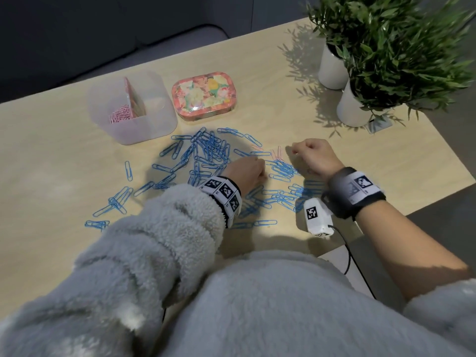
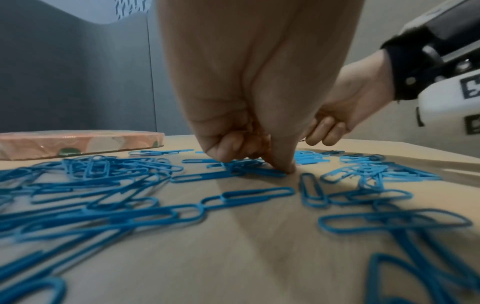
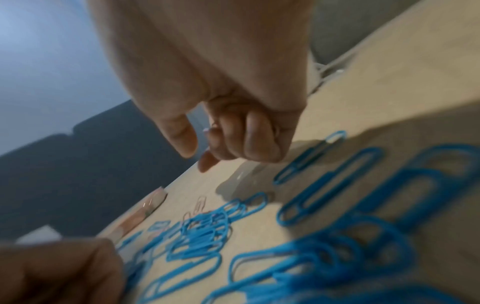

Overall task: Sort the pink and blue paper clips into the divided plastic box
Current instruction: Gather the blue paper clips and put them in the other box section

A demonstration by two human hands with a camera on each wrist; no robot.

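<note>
Head view: divided plastic box (image 1: 134,130) far-left on desk (image 1: 51,163), pink paper clips (image 1: 119,115) in left compartment only; a few pink still beside right hand (image 1: 315,157).

Left wrist: left hand (image 2: 246,102) fingers (image 2: 284,164) curled, pressing blue paper clips (image 2: 233,197); tangled, likely lifting extras.

Right wrist: fingers curled, contents unclear; blur.

Blue paper clips (image 1: 206,150) lay across a pale beige wood-grain table (image 1: 51,163), with a few pink paper clips (image 1: 277,154) among them and more pink ones inside the translucent, frosted plastic box (image 1: 134,130), whose divider (image 1: 134,99) showed a pink-red floral print. The tin (image 1: 203,95) bore a floral pattern of pink, cream, yellow and green on a coral ground; two white pots (image 1: 332,70) carried green leafy plants (image 1: 391,42). The sleeve (image 1: 154,228) was fluffy light grey, and the wristbands (image 1: 224,193) white with black square-code markers.
</note>
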